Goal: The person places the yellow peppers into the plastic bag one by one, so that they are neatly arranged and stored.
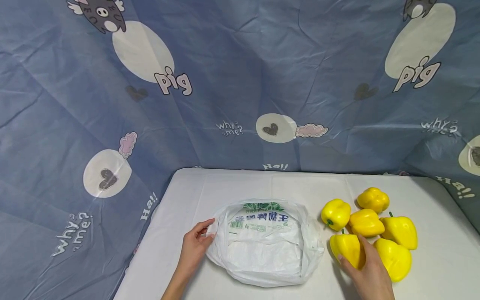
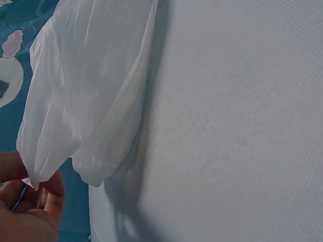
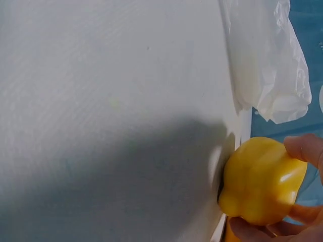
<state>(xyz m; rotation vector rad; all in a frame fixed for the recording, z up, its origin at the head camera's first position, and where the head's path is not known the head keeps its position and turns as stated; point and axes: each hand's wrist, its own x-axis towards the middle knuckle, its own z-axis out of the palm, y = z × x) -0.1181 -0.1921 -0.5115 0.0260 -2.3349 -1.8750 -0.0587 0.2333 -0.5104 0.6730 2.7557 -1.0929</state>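
Note:
A white plastic bag with green and blue print lies spread on the table, its mouth wide and facing up. My left hand pinches the bag's left rim between thumb and fingers; the left wrist view shows the plastic hanging from that grip. On the right, my right hand grips a yellow bell pepper, thumb on one side and fingers on the other. In the right wrist view this pepper appears close to the tabletop; whether it touches is unclear.
Several other yellow bell peppers sit around the right hand: one nearest the bag, one at the back, one in the middle, and two farther right. Behind the white table hangs a blue printed cloth.

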